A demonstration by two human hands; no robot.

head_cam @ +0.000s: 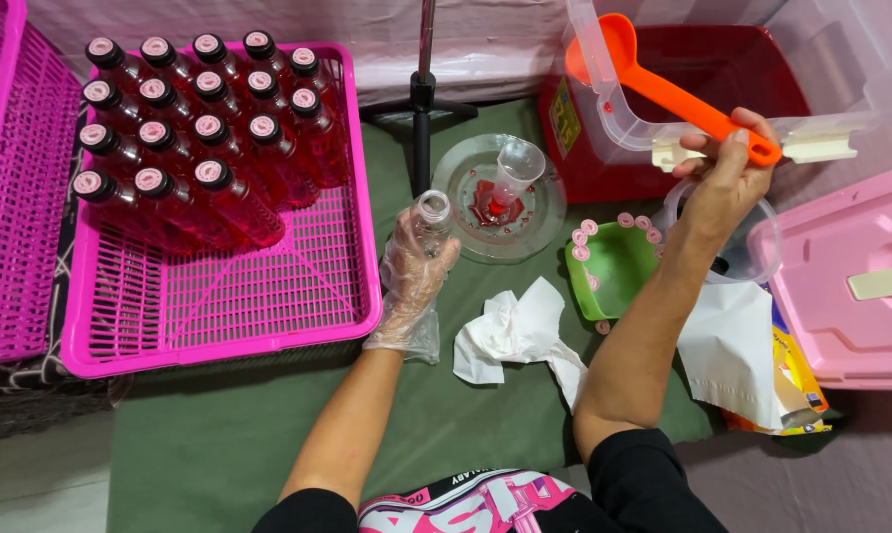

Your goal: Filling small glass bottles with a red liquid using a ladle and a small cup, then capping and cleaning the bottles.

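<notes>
1. The left hand (411, 281), in a thin clear plastic glove, has its fingers wrapped around one empty clear bottle (432, 219), uncapped and held upright over the green mat (219, 434), just right of the pink basket (229, 316).
2. The right hand (727, 173), bare, has its fingers closed on the handle of one orange ladle (663, 91); the ladle's bowl is lifted at the rim of the clear plastic tub (614, 109), which holds red liquid.
3. In the pink basket stand nineteen filled red bottles (185, 133) with dark caps and pink round labels, packed in four rows at the far left corner; the rest of the basket floor is bare mesh.
4. One clear funnel (515, 170) sits upright on one clear round plate (545, 212), with a red puddle under it.
5. One green bowl (614, 266) has about seven pink caps (589, 227) lying on and beside its rim; the right forearm covers its right side, so more may be hidden.
6. One crumpled white tissue (515, 331) lies between the two forearms.
7. One white plastic bag (732, 350) lies over a yellow packet (796, 380), which is mostly covered.
8. A second pink basket (22, 197) is cut off at the left edge; a pink lidded box (851, 286) is cut off at the right.
9. One black stand pole (422, 128) rises out of the frame at the top.
10. A clear round container (762, 237) behind the right wrist is hard to make out.
</notes>
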